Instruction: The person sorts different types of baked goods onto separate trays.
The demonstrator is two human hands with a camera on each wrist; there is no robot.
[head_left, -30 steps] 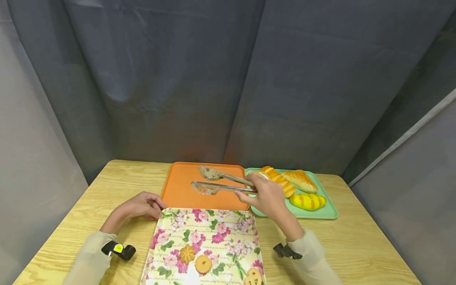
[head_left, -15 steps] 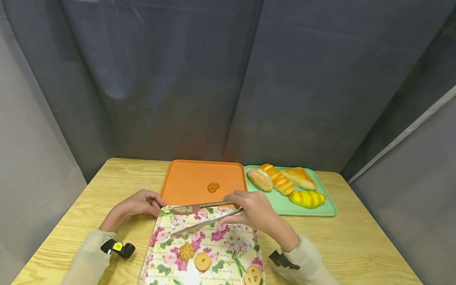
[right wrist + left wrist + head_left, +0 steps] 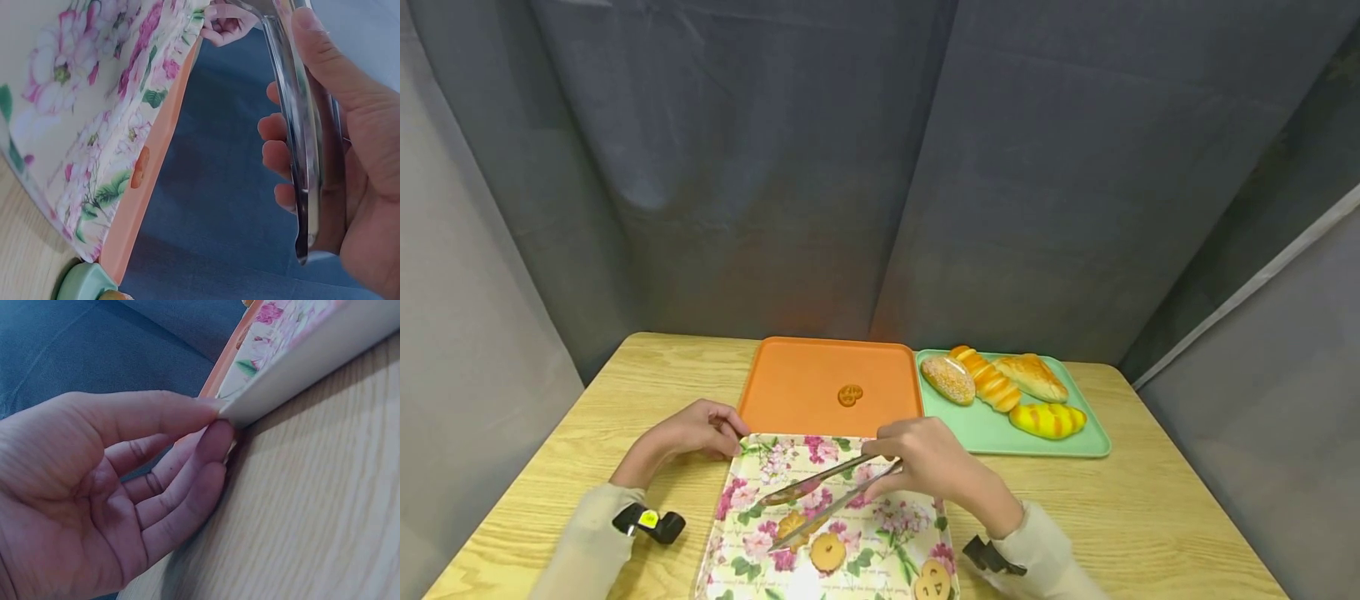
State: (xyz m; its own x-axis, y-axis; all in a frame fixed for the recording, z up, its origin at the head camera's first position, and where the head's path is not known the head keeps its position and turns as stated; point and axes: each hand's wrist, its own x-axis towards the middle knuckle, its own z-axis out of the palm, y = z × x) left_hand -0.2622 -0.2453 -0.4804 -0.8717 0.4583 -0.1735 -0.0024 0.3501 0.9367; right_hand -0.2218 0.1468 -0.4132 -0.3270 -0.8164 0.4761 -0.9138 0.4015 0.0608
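Silver metal tongs are gripped in my right hand above the floral tray. Their two arms are spread, and the tips stand at either side of a flower-shaped cookie. One arm partly covers that cookie; whether the tips touch it, I cannot tell. Beside it lies a round cookie, and a cookie with cut-outs sits in the near right corner. My left hand is at the tray's far left corner. In the left wrist view, thumb and fingers pinch the tray's corner.
Behind the floral tray is an orange tray bearing one small brown pretzel-shaped cookie. A green tray at its right holds several breads, among them a sesame-topped bun and a yellow striped one. Grey curtains surround the wooden table.
My right hand has brought the tongs from above the orange tray toward me, down over the floral tray to the flower-shaped cookie. The pretzel-shaped cookie has come into view. My left hand stays put.
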